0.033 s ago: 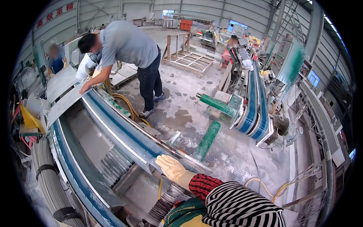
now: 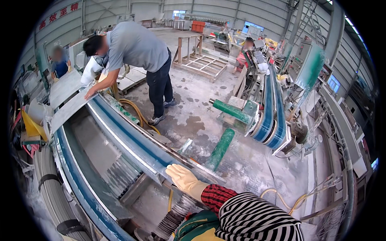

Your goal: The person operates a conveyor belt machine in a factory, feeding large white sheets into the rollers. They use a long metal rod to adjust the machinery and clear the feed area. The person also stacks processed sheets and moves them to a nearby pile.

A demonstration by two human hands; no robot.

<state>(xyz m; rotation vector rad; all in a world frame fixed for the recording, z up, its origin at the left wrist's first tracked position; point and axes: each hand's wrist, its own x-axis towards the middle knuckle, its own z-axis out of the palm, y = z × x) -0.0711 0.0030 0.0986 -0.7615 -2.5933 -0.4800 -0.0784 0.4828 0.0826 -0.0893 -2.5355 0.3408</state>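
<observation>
My right hand point(image 2: 185, 180), in a pale yellow rubber glove, lies flat with its fingers stretched out at the near end of a blue conveyor belt point(image 2: 128, 132). It grips nothing that I can see. Red checked and striped sleeves cover the arm. My left hand is out of the picture. Toward the far end, a pale flat slab point(image 2: 69, 113) bridges this belt and a second blue belt point(image 2: 74, 176) to its left. A co-worker in a grey shirt point(image 2: 138, 46) bends over there with a hand on the slab's edge.
Between the belts are a grey trough and ribbed bellows point(image 2: 179, 213). Green rollers point(image 2: 220, 149) stick out at the right. Another belt machine point(image 2: 267, 120) stands farther right. A yellow hose point(image 2: 138, 114) and a wooden frame point(image 2: 201, 64) lie on the wet floor. Another person point(image 2: 60, 66) stands far left.
</observation>
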